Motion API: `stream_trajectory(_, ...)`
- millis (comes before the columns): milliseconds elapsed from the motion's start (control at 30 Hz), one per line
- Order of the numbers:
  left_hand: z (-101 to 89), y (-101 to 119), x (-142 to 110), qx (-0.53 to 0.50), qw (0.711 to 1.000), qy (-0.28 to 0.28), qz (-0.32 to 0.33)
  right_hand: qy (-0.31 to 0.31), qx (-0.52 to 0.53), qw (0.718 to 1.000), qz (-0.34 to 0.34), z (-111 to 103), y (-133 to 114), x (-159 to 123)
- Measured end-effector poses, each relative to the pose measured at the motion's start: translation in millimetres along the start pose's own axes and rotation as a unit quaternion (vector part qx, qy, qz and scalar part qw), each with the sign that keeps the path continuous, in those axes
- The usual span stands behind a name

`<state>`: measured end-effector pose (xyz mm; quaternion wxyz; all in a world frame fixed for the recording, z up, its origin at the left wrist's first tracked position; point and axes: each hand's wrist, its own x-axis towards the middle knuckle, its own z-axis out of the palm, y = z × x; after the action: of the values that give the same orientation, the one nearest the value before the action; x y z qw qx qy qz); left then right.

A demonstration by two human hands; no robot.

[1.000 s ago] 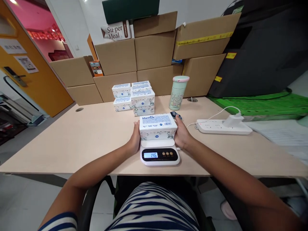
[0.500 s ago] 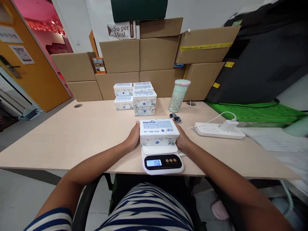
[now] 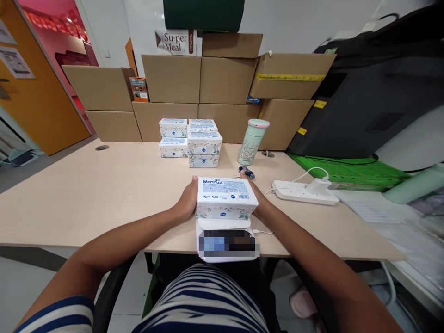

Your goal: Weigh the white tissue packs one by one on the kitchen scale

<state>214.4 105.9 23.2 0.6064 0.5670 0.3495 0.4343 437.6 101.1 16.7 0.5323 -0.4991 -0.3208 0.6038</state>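
The pale table [image 3: 86, 194] is supporting a scale [image 3: 227, 252] at 6 o'clock. Stacked white packs [image 3: 204, 144] are standing at 12, a green tumbler [image 3: 250, 143] at 1. A dark blue item [image 3: 247, 173] is lying near the tumbler, a power strip [image 3: 293, 191] at 3. Cardboard boxes [image 3: 163, 122] are lining the far edge, 10 to 1.

Open room on L of table [image 3: 86, 199], clutter fwd & R.
Wide pass left beyond left hand [image 3: 187, 200]; fwd of held pack [image 3: 224, 198], a short gap is closed off by stacked packs [image 3: 204, 144]. Fwd-R, way is blocked by bottle [image 3: 250, 144] & power strip [image 3: 294, 193]; low pass btwn scale [image 3: 224, 224] & right forearm [image 3: 291, 236] is crossed by cable [image 3: 265, 231]. Rear walled off w/ boxes [image 3: 170, 78].
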Motion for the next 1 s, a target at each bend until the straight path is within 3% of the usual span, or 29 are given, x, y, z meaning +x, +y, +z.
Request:
stream_trajectory(333,-6.3,11,5,0.095,0.986,0.092,0.102,-0.034,-0.033,0.998,-0.048,2,-7,-12)
stream_trajectory(533,-4.2,14,13,0.091,0.981,0.12,0.118,-0.048,-0.044,0.997,-0.045,-2,-4,-12)
stream_trajectory(767,-4.0,9,14,0.091,0.982,0.101,0.13,-0.014,-0.067,0.997,-0.025,-17,4,-12)
stream_trajectory(867,-2.7,11,8,0.102,0.977,0.118,0.142,0.013,-0.087,0.993,-0.079,-18,1,-15)
stream_trajectory(1000,-0.9,16,3,0.107,0.975,0.142,0.135,0.089,-0.087,0.97,-0.207,-16,-6,-11)
